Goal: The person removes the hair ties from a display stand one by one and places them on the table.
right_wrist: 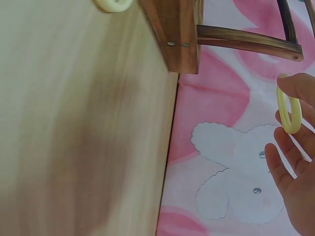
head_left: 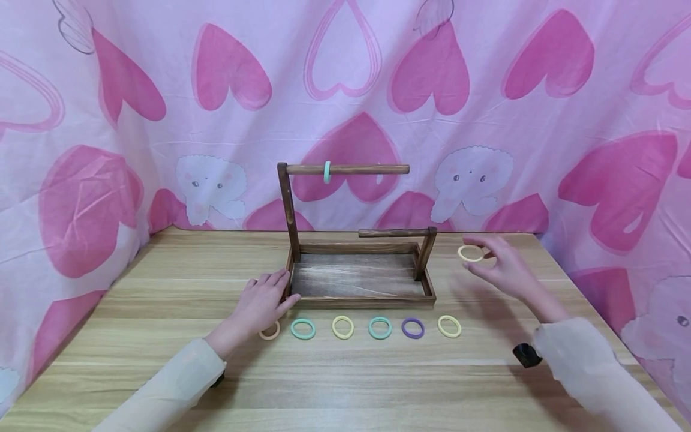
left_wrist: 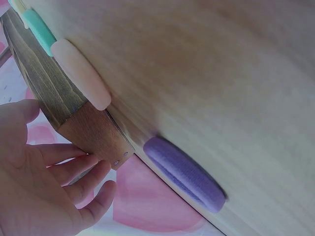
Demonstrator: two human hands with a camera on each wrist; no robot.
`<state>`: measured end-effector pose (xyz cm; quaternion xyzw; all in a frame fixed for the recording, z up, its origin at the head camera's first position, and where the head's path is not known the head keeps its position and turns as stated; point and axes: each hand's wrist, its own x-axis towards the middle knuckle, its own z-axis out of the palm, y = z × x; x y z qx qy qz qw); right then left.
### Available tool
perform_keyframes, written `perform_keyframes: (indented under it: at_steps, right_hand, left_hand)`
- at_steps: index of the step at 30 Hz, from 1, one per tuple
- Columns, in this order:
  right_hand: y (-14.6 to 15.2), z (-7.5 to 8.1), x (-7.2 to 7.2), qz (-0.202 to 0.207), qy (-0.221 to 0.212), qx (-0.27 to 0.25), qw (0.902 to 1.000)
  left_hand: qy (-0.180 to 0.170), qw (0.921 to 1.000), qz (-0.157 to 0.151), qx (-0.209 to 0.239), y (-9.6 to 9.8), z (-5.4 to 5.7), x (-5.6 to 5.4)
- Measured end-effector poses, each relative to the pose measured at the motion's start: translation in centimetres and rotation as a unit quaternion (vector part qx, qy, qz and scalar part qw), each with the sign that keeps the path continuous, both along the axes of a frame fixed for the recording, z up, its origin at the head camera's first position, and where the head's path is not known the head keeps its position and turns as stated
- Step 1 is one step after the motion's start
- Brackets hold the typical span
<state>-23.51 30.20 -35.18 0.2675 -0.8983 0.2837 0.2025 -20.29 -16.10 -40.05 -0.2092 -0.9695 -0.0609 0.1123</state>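
My right hand (head_left: 503,267) pinches a pale yellow hair tie (head_left: 471,254) between thumb and fingers, raised to the right of a dark wooden stand (head_left: 367,301). In the right wrist view the hair tie (right_wrist: 290,110) hangs at the fingertips. The stand has a tall post with a long upper bar (head_left: 372,170) and a short post with a lower bar (head_left: 394,233). One mint hair tie (head_left: 327,172) encircles the upper bar. At the stand's front left corner rests my left hand (head_left: 263,303), fingers loosely extended along the end, thumb by the front edge.
In a row before the stand lie hair ties: peach (head_left: 278,330), green (head_left: 303,329), yellow (head_left: 343,327), teal (head_left: 380,328), purple (head_left: 413,328) and yellow (head_left: 450,326). Another purple one (left_wrist: 184,173) shows in the left wrist view. A heart-patterned curtain (head_left: 345,72) borders the table.
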Motion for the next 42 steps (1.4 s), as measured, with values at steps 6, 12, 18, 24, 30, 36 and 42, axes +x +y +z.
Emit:
perform_keyframes:
  at_steps: [6,12,18,24,30,36,42]
  right_hand:
    - [0.5,-0.9,0.5,0.006,-0.001,0.004,1.0]
    - [0.8,-1.8,1.3,0.006,-0.005,0.0,1.0]
    - [1.1,-2.7,2.1,0.013,-0.004,-0.001,0.9999]
    - [1.4,-3.4,3.1,0.026,-0.022,0.003,0.9994]
    - [1.8,-3.7,4.0,0.043,-0.042,0.018,0.998]
    - [2.0,-4.0,4.8,0.058,-0.076,0.019,0.9953]
    - [2.2,-4.7,5.5,0.07,-0.105,0.022,0.9917]
  left_hand:
    - [0.003,1.0,-0.001,-0.001,0.0,0.0,0.0]
    - [0.001,1.0,-0.001,0.001,0.1,0.1,0.1]
    - [-0.002,1.0,0.0,-0.002,0.1,0.2,0.1]
    - [-0.003,1.0,0.001,-0.002,0.1,0.2,0.1]
    - [0.0,1.0,-0.002,0.002,0.1,0.2,0.1]
    - [-0.001,1.0,-0.001,0.002,0.1,0.2,0.1]
    - [-0.005,1.0,0.001,0.002,0.2,0.2,0.2]
